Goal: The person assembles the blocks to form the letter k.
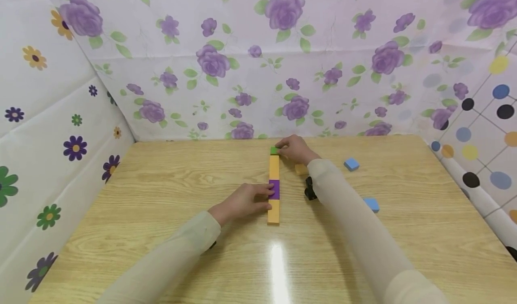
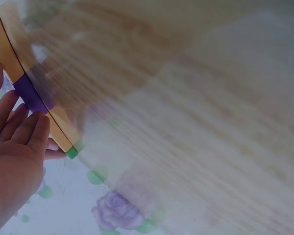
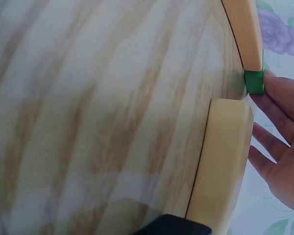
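Note:
A straight row on the table has a green block (image 1: 274, 150) at its far end, then a yellow block (image 1: 274, 167), a purple block (image 1: 274, 189) and another yellow block (image 1: 273, 213) nearest me. My left hand (image 1: 241, 201) rests its fingertips along the row's left side, at the purple and near yellow blocks; in the left wrist view the hand (image 2: 17, 156) has extended fingers. My right hand (image 1: 298, 149) touches the green block with its fingertips. In the right wrist view, fingertips of that hand (image 3: 286, 127) meet the green block (image 3: 254, 82), lower fingers loosely extended.
A loose yellow block (image 1: 300, 169) lies right of the row, beside the right wrist. Two blue blocks (image 1: 351, 164) (image 1: 371, 204) lie farther right, the nearer one beside the right sleeve. Patterned cloth (image 1: 250, 93) stands along the table's back edge.

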`<control>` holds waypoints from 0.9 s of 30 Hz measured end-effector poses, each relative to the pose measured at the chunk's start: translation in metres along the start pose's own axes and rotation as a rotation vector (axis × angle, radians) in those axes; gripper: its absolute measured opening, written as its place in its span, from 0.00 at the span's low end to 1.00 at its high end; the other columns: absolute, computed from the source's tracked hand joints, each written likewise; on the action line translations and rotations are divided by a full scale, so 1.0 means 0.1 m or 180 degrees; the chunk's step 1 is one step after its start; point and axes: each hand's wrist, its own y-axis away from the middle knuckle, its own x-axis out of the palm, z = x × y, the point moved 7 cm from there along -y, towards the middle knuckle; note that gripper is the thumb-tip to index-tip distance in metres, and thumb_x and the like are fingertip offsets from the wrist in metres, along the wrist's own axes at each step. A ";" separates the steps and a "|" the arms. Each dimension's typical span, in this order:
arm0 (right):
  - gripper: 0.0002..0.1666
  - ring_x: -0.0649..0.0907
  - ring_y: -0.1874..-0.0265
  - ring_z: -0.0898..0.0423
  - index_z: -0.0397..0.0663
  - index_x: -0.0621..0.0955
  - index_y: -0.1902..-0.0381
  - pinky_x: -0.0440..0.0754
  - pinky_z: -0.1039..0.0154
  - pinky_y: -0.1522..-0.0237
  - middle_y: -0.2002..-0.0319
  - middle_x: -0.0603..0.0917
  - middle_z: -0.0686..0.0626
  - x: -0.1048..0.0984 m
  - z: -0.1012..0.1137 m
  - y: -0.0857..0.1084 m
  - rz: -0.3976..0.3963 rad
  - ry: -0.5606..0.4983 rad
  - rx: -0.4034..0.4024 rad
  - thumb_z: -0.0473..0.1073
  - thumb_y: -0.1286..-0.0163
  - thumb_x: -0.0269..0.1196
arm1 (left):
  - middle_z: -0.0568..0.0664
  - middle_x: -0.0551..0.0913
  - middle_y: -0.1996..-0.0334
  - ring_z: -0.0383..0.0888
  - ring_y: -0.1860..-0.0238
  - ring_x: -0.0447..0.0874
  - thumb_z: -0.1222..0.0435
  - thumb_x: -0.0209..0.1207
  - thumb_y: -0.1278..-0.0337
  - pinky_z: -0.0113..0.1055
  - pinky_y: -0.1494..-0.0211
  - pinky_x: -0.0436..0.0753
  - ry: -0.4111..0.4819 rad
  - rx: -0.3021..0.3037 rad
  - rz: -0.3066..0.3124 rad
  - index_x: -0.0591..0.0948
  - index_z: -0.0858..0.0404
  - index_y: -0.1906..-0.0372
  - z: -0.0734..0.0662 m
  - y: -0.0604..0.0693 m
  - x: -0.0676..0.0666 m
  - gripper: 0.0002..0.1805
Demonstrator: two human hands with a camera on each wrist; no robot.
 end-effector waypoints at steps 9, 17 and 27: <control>0.18 0.75 0.40 0.44 0.41 0.81 0.45 0.73 0.49 0.38 0.45 0.81 0.42 -0.01 0.01 0.01 0.0059 -0.0046 0.0014 0.42 0.30 0.61 | 0.50 0.71 0.34 0.49 0.33 0.67 0.61 0.65 0.41 0.40 0.31 0.68 0.0021 -0.0038 0.0016 0.79 0.64 0.42 -0.01 0.00 -0.01 0.23; 0.19 0.76 0.41 0.44 0.41 0.81 0.45 0.74 0.50 0.39 0.46 0.82 0.42 0.00 0.00 0.02 0.0097 -0.0042 0.0066 0.42 0.31 0.61 | 0.51 0.71 0.34 0.50 0.33 0.68 0.61 0.65 0.41 0.41 0.31 0.68 -0.0017 -0.0017 0.0019 0.79 0.64 0.42 -0.03 0.01 -0.01 0.23; 0.18 0.76 0.41 0.44 0.41 0.81 0.45 0.73 0.50 0.39 0.46 0.82 0.42 0.00 0.04 0.04 0.0107 -0.0040 0.0071 0.42 0.30 0.61 | 0.52 0.72 0.35 0.50 0.33 0.67 0.61 0.65 0.41 0.41 0.31 0.68 -0.0008 0.0018 -0.0001 0.79 0.65 0.42 -0.04 0.01 -0.02 0.23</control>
